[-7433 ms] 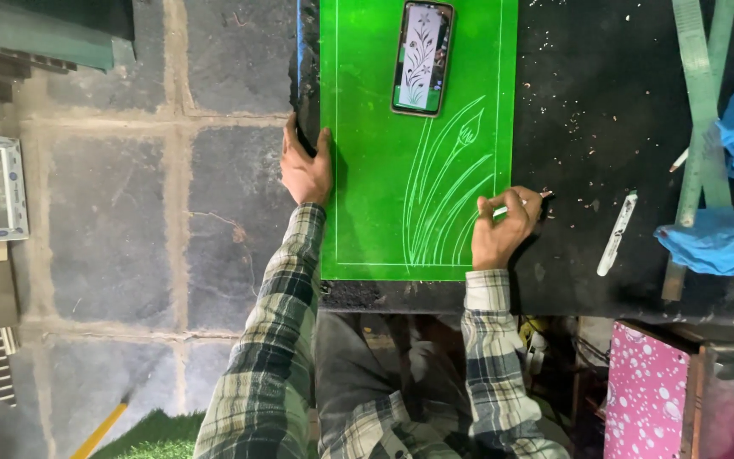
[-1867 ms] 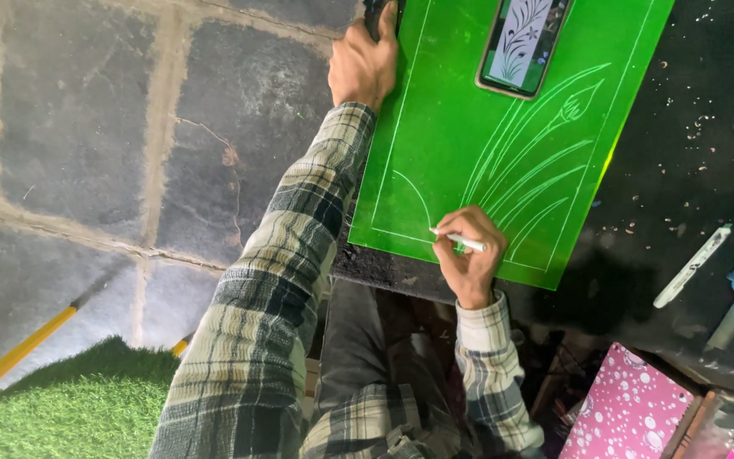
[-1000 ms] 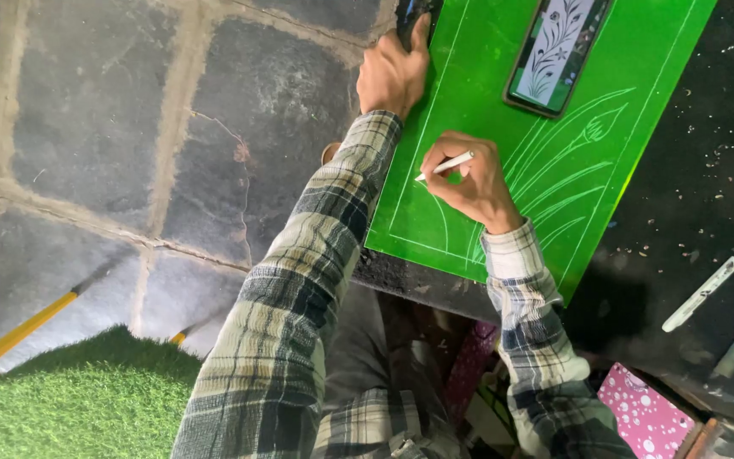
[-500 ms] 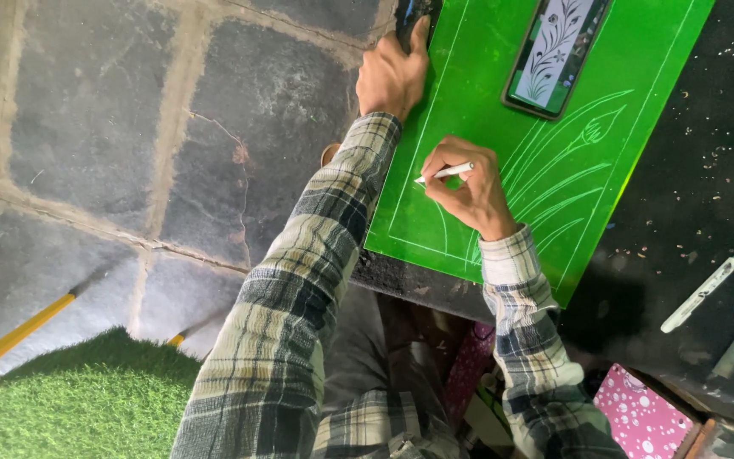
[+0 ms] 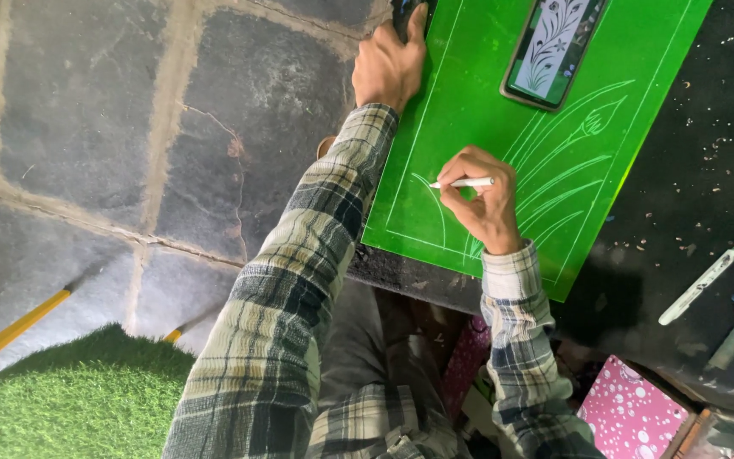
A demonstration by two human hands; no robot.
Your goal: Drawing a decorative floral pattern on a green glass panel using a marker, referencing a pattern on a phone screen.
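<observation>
Your right hand [image 5: 488, 204] has barely moved since a moment ago; it has slid only a little along the green board [image 5: 486, 102], and the white pen [image 5: 462, 183] still points at the same curved line. Your fingers are pinched tight around the pen, with its tip touching the board near the lower left corner. The board lies on the black counter [image 5: 690, 204], covered with thin white leaf lines. Your left hand [image 5: 388, 64] is pressed on the board's left edge, fingers closed over something dark at the top. A phone [image 5: 554, 47] showing a flower picture lies on the board. A white marker [image 5: 698, 274] rests on the counter, well apart.
</observation>
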